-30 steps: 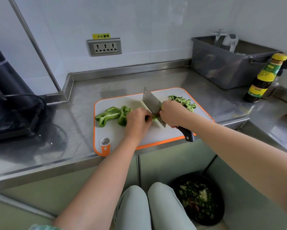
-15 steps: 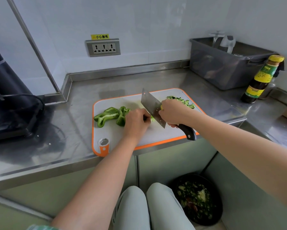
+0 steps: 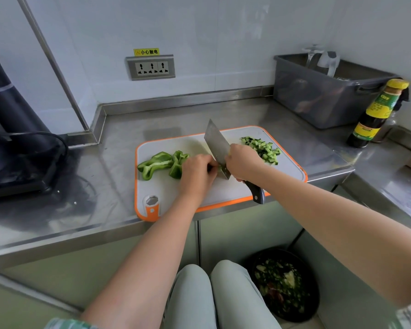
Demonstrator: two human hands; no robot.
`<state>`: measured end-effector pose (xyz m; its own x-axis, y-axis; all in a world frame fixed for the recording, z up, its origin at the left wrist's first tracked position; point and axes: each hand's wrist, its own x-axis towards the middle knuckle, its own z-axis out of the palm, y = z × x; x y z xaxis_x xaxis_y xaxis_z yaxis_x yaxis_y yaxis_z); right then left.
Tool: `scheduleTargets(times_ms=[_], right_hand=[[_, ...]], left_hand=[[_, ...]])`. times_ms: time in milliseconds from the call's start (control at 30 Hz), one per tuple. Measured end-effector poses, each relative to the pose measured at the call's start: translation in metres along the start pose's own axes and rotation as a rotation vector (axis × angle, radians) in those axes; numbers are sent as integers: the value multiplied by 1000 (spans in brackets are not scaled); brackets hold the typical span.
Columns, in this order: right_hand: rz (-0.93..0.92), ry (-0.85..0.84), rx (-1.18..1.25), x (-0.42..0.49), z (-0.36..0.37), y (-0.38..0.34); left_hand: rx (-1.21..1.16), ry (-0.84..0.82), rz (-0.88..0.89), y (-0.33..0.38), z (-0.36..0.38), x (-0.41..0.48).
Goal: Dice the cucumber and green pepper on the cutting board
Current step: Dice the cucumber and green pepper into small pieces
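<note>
The cleaver (image 3: 217, 144) is gripped by the right hand (image 3: 243, 163), blade beside the left hand (image 3: 197, 173), whose curled fingers (image 3: 210, 165) pin a green piece (image 3: 221, 166) (mostly hidden) steady. The pepper (image 3: 162, 165) is kept waiting left on the board (image 3: 223, 191), diced cucumber (image 3: 262, 148) heaped right, clear.

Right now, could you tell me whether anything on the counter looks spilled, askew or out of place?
Nothing stands out. Pepper pieces and diced cucumber lie on the cutting board; the left hand holds a green piece, the right hand grips the cleaver.
</note>
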<state>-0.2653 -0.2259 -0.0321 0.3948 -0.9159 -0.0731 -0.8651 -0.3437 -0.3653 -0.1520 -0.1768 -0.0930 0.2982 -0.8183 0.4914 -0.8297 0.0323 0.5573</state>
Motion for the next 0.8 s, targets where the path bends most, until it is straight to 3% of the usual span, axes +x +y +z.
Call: scheduleTargets(times_ms=[133, 367, 600, 800], right_hand=[[-62, 4, 87, -7, -13, 7], [-41, -148, -40, -15, -24, 0], [-50, -123, -46, -9, -10, 3], [-40, -60, -50, -4, -1, -2]], left_hand=[[-41, -3, -38, 0, 0, -1], [-38, -18, -65, 3, -2, -1], [35, -10, -13, 1, -2, -1], [233, -68, 47, 4, -4, -2]])
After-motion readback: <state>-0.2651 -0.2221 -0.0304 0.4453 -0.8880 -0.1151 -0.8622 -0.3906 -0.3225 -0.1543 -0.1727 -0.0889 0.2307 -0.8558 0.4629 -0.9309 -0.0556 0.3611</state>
